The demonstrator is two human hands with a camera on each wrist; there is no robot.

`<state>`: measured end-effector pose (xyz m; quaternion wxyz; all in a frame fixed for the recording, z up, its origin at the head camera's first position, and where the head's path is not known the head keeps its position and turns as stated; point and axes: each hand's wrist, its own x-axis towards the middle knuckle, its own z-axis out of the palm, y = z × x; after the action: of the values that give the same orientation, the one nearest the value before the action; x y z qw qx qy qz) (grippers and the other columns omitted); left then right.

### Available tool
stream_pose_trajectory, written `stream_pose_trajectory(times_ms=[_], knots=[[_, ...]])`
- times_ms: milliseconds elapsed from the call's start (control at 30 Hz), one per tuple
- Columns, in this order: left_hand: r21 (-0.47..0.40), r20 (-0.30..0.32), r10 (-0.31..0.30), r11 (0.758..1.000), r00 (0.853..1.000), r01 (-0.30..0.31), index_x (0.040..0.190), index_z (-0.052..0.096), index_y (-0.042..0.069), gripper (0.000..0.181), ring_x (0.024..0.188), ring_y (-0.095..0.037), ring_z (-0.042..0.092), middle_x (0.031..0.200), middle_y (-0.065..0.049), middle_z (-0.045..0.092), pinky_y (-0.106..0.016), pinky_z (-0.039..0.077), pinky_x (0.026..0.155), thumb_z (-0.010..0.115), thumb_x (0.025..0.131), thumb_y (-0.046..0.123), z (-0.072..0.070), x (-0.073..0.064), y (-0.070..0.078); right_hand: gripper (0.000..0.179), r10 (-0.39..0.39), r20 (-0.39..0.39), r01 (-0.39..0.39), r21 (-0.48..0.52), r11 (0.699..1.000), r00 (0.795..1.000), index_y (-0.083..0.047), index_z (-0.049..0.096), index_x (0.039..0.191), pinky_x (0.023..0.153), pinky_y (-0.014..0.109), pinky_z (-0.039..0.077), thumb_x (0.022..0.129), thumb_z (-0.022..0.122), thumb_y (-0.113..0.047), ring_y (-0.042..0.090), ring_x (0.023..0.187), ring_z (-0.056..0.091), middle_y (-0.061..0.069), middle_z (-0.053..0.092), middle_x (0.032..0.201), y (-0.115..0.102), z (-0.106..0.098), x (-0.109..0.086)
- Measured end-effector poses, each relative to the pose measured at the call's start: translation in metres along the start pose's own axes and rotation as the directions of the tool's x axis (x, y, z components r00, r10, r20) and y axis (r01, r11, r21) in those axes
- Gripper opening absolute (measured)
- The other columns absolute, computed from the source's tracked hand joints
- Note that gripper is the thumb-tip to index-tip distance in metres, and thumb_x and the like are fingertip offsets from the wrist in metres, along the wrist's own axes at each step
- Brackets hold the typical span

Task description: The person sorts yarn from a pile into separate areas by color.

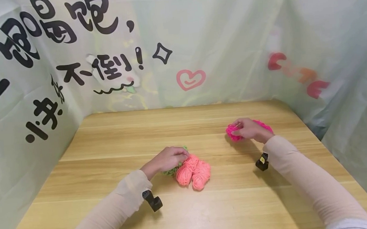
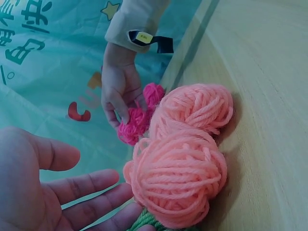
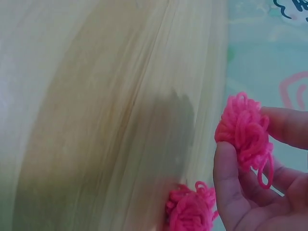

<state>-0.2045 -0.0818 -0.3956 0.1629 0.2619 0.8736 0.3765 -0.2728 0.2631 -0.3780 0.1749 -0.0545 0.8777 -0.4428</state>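
Coral yarn (image 1: 201,174) lies on the table in two plump bundles pressed side by side. My left hand (image 1: 171,159) is at their left edge, its fingers extended and the thumb apart in the left wrist view, fingertips right at the near bundle (image 2: 178,175). Green yarn (image 1: 172,171) shows partly beneath that hand, mostly hidden by it and the coral yarn. Farther back on the right, my right hand (image 1: 250,128) pinches a small looped ball of hot pink yarn (image 3: 244,132) between thumb and fingers. A second pink yarn ball (image 3: 191,209) is beside it, partly behind the hand in the head view.
The wooden table (image 1: 109,143) is enclosed at the back and sides by a pale printed curtain (image 1: 230,55) with black lettering and a heart. Small black cameras (image 1: 152,200) are strapped at both wrists.
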Motion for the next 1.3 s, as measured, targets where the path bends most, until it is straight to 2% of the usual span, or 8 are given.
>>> stream_pose_trajectory(times_ms=[267, 533, 667, 900, 1100, 1300], knots=[[0.003, 0.002, 0.004, 1.0, 1.0, -0.004, 0.109, 0.069, 0.013, 0.024, 0.081, -0.015, 0.062, 0.104, -0.001, 0.066, -0.034, 0.051, 0.075, 0.048, 0.1, 0.022, -0.001, 0.0, 0.001, 0.039, 0.001, -0.083, -0.009, -0.098, 0.995, 0.997, 0.01, 0.049, 0.124, 0.072, 0.03, 0.056, 0.092, 0.064, -0.009, 0.029, 0.096, 0.06, 0.031, 0.053, 0.12, 0.003, -0.005, 0.004], [0.009, 0.001, 0.0, 1.0, 1.0, 0.0, 0.109, 0.069, 0.013, 0.024, 0.082, -0.013, 0.062, 0.105, -0.001, 0.067, -0.033, 0.051, 0.076, 0.048, 0.1, 0.022, 0.0, -0.001, 0.001, 0.036, -0.022, -0.169, -0.029, -0.299, 0.954, 0.985, 0.006, 0.054, 0.119, 0.079, 0.039, 0.054, 0.092, 0.066, -0.016, 0.038, 0.103, 0.058, 0.029, 0.059, 0.115, 0.009, -0.005, 0.006], [0.008, -0.002, -0.004, 1.0, 1.0, 0.004, 0.108, 0.069, 0.013, 0.024, 0.082, -0.014, 0.062, 0.107, -0.002, 0.066, -0.033, 0.052, 0.077, 0.048, 0.1, 0.021, 0.001, -0.002, 0.002, 0.034, -0.034, -0.185, -0.029, -0.326, 0.945, 0.982, 0.006, 0.056, 0.116, 0.08, 0.041, 0.053, 0.092, 0.066, -0.016, 0.037, 0.101, 0.058, 0.028, 0.06, 0.113, 0.013, -0.005, 0.009], [0.013, -0.001, -0.001, 1.0, 1.0, 0.001, 0.109, 0.069, 0.013, 0.023, 0.082, -0.015, 0.062, 0.104, -0.001, 0.067, -0.033, 0.051, 0.075, 0.049, 0.1, 0.021, 0.001, -0.001, 0.003, 0.029, -0.069, -0.233, -0.026, -0.383, 0.923, 0.97, 0.005, 0.06, 0.109, 0.078, 0.041, 0.05, 0.091, 0.068, -0.016, 0.03, 0.088, 0.058, 0.019, 0.064, 0.097, 0.017, -0.003, 0.014], [0.002, 0.003, 0.001, 1.0, 1.0, -0.001, 0.109, 0.069, 0.013, 0.024, 0.083, -0.015, 0.063, 0.108, -0.001, 0.066, -0.033, 0.052, 0.077, 0.048, 0.1, 0.021, 0.001, 0.0, 0.001, 0.025, -0.086, -0.265, -0.033, -0.413, 0.91, 0.96, 0.005, 0.06, 0.102, 0.081, 0.044, 0.049, 0.087, 0.07, -0.013, 0.033, 0.091, 0.058, 0.021, 0.064, 0.099, 0.017, 0.001, 0.015], [0.016, 0.003, 0.012, 1.0, 1.0, -0.012, 0.109, 0.069, 0.013, 0.024, 0.086, -0.014, 0.061, 0.104, 0.001, 0.067, -0.035, 0.051, 0.078, 0.049, 0.1, 0.022, 0.0, 0.001, 0.001, 0.024, -0.094, -0.289, -0.043, -0.435, 0.9, 0.953, 0.005, 0.059, 0.1, 0.077, 0.044, 0.048, 0.084, 0.07, -0.009, 0.031, 0.084, 0.055, 0.018, 0.061, 0.091, 0.017, 0.0, 0.016]])
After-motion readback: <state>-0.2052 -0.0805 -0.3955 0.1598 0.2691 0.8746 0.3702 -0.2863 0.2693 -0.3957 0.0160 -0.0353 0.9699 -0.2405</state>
